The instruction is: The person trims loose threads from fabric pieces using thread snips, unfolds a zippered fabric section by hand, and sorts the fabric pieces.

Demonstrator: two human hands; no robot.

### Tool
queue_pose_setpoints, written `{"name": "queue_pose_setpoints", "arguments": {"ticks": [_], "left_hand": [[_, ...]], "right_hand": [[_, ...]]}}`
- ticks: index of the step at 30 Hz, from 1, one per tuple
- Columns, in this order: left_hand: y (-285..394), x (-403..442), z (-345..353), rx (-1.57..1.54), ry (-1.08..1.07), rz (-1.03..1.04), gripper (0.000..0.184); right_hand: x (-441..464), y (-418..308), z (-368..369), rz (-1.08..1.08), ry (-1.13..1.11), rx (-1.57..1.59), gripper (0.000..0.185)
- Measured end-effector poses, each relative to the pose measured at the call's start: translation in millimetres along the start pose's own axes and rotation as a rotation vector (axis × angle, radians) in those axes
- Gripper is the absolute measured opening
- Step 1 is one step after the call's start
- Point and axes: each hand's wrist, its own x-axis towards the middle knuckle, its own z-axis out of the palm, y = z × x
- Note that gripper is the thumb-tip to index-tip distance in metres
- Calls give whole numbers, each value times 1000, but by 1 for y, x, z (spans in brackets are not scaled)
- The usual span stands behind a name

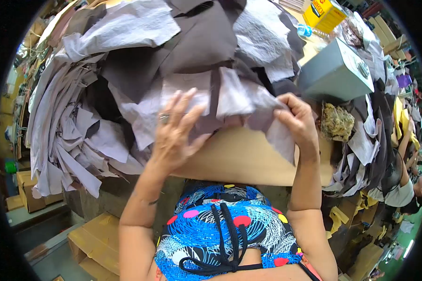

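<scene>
My right hand (296, 121) pinches the edge of a grey-mauve fabric piece (280, 136) between thumb and fingers, and part of the cloth hangs below the grip. My left hand (177, 131), with a ring on one finger, has its fingers spread over a pale fabric piece (199, 91). Whether its fingertips press on the cloth is hard to tell. Between the hands the cloth is lifted and partly blurred. Beyond them lies a heap of dark grey-brown fabric (199, 40) mixed with pale lilac pieces (262, 33).
Bundled fabric strips (56, 126) hang over the table's left side. A grey metal box (335, 72), a fibrous yellowish block (337, 122) and a yellow carton (323, 15) stand right. Cardboard boxes (98, 243) sit lower left. Another person (403, 189) is at far right.
</scene>
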Motion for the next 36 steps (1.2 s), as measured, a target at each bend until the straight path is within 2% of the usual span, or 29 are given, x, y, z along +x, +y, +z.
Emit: {"name": "queue_pose_setpoints", "arguments": {"ticks": [2, 4, 8, 9, 12, 14, 16, 18, 20, 22, 23, 24, 26, 27, 28, 29, 31, 32, 33, 34, 36], "left_hand": [[23, 10, 38, 102, -13, -39, 62], [19, 9, 74, 8, 45, -1, 53], [22, 7, 93, -121, 38, 127, 34], [35, 11, 88, -238, 41, 43, 21], [53, 14, 70, -443, -137, -223, 10], [62, 28, 55, -395, -230, -319, 7], [69, 40, 54, -313, -132, -270, 8], [81, 53, 49, -196, -59, -247, 8], [92, 59, 49, -187, -43, -279, 9], [102, 66, 53, -139, 14, -241, 9], [102, 66, 56, -123, 67, -205, 8], [104, 65, 52, -143, 52, -234, 8], [109, 64, 42, -186, 36, -285, 6], [106, 59, 38, -224, 31, -235, 6], [102, 53, 34, -298, -1, -292, 6], [100, 46, 32, -374, -31, -349, 6], [95, 30, 28, -519, -155, -473, 9], [95, 26, 29, -581, -228, -445, 16], [94, 21, 34, -488, -259, -279, 26], [105, 20, 31, -380, -352, -270, 31], [105, 6, 37, -349, -447, -272, 30]], "right_hand": [[-26, 2, -15, 60, -56, 51, 14], [-44, 12, -33, 107, -47, 130, 13], [-57, 62, -76, 272, 13, -195, 17], [-60, 85, -84, 242, 38, -287, 22], [-65, 108, -82, 68, 49, -762, 27], [-69, 97, -65, -173, 204, -849, 29], [-68, 75, -53, -460, 362, -934, 29], [-81, 70, -39, -670, 183, -664, 36], [-99, 73, -12, -668, -231, -390, 47], [-93, 73, 17, -527, -310, -321, 49], [-91, 78, 27, -455, -349, -285, 50], [-84, 118, 42, -344, -275, -322, 47], [-58, 119, 32, -93, -168, -266, 48], [-51, 123, 32, -263, -51, -263, 47], [-48, 130, 35, -426, 70, -257, 46], [-54, 138, 42, -395, 72, -295, 43], [-68, 136, 53, -394, -64, -294, 41], [-71, 135, 57, -394, -135, -295, 41], [-69, 137, 59, -339, -249, -206, 43], [-69, 139, 61, -281, -362, -113, 45], [-62, 136, 59, -38, -425, 251, 41]]}}
